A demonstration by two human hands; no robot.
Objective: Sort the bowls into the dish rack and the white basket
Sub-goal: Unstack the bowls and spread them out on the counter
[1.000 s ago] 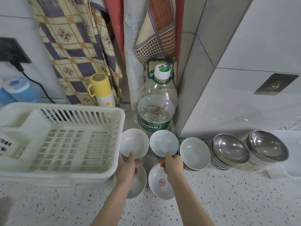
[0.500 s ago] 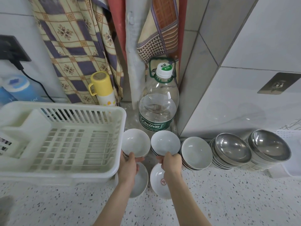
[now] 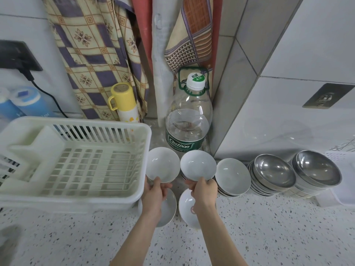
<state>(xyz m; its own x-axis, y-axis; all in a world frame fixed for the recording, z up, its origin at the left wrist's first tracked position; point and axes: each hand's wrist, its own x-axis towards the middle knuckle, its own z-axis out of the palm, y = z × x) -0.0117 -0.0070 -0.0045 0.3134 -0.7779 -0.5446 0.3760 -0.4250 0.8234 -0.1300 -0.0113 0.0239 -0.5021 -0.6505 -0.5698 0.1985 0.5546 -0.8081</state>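
Observation:
My left hand (image 3: 154,192) grips the near rim of a white ceramic bowl (image 3: 163,165), held just right of the white dish rack (image 3: 76,162). My right hand (image 3: 204,192) grips the near rim of a second white bowl (image 3: 197,165). Under my hands two more white bowls lie on the counter, one at the left (image 3: 169,208) and one at the right (image 3: 185,208). A stack of white bowls (image 3: 232,175) stands to the right. Beyond it are two stacks of steel bowls (image 3: 273,172) (image 3: 317,169). A white basket's corner (image 3: 343,189) shows at the far right.
A large water bottle (image 3: 189,120) stands right behind the held bowls. A yellow flask (image 3: 124,101) stands behind the rack, before hanging cloths. The tiled wall corner juts out at the right. Speckled counter (image 3: 269,227) stretches in front.
Both hands have closed on the two bowls' rims and raised them slightly, tilting them toward me. The view has shifted a little.

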